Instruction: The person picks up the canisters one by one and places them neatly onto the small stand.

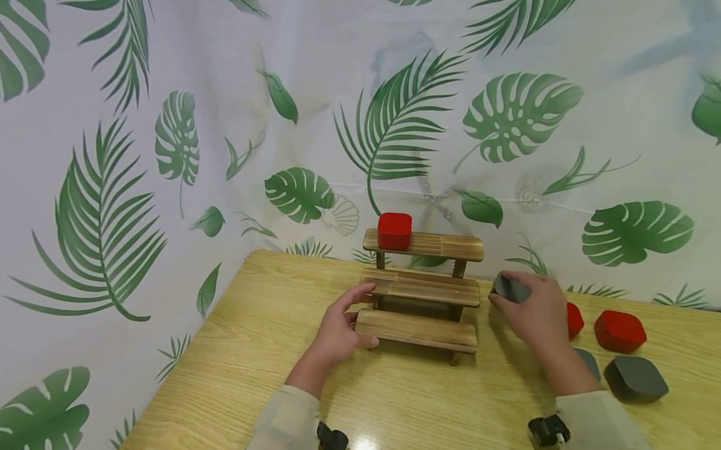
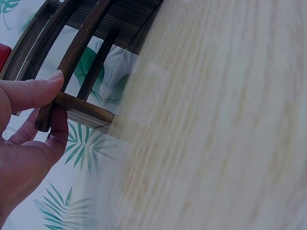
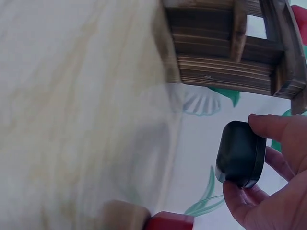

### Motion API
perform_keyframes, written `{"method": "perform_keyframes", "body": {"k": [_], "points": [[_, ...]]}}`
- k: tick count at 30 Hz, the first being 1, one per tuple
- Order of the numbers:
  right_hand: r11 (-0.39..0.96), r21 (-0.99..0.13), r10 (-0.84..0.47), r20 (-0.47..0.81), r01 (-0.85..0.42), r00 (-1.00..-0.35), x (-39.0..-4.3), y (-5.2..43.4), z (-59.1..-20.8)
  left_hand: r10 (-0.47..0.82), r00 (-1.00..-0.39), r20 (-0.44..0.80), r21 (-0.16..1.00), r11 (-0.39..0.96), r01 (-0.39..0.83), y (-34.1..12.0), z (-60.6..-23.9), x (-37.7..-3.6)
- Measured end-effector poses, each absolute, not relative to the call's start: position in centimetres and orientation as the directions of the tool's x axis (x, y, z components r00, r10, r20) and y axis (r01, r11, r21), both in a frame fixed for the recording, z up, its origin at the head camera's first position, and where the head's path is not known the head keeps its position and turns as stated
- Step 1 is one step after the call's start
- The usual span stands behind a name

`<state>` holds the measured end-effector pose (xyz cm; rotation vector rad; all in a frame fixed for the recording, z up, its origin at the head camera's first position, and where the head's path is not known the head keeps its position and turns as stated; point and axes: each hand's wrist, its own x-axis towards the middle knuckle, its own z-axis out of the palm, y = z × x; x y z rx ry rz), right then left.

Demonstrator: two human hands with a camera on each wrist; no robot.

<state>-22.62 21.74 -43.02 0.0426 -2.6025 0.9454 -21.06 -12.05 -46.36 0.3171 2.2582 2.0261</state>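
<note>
A three-step wooden stand [image 1: 420, 290] sits at the table's far side, with a red box [image 1: 394, 231] on its top step. My left hand [image 1: 342, 327] grips the stand's left end, thumb and fingers [image 2: 33, 93] pinching a side bar of the wooden stand [image 2: 81, 108]. My right hand [image 1: 530, 314] holds a dark grey box [image 1: 509, 288] in the air just right of the stand's middle step. In the right wrist view the grey box [image 3: 241, 153] is pinched between thumb and fingers, below the stand [image 3: 225, 62].
On the table [image 1: 390, 398] right of the stand lie two red boxes [image 1: 619, 331] [image 1: 574, 320] and two grey boxes [image 1: 635, 378] [image 1: 588, 363], partly behind my right arm. A leaf-print curtain [image 1: 281, 116] hangs behind and to the left.
</note>
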Motion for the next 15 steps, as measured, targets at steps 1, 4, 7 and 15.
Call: {"method": "perform_keyframes", "body": {"k": [1,4,7,15], "points": [[0.774,-0.613,0.099,0.363,-0.158,-0.926,-22.6,21.7,-42.9,0.213,-0.974,0.070,0.991,0.097,0.093,-12.0,-46.4,-21.1],[0.772,-0.614,0.111,0.386,-0.165,-0.916,-22.7,21.5,-42.5,0.210,-0.975,0.071,0.991,0.097,0.094,-12.0,-46.3,-21.0],[0.767,-0.620,0.116,0.389,-0.166,-0.914,-22.6,21.3,-42.0,0.207,-0.976,0.070,0.991,0.095,0.091,-12.0,-46.2,-20.9],[0.749,-0.639,0.125,0.395,-0.175,-0.910,-22.3,21.0,-41.0,0.210,-0.975,0.070,0.993,0.082,0.089,-11.9,-46.1,-20.8]]}}
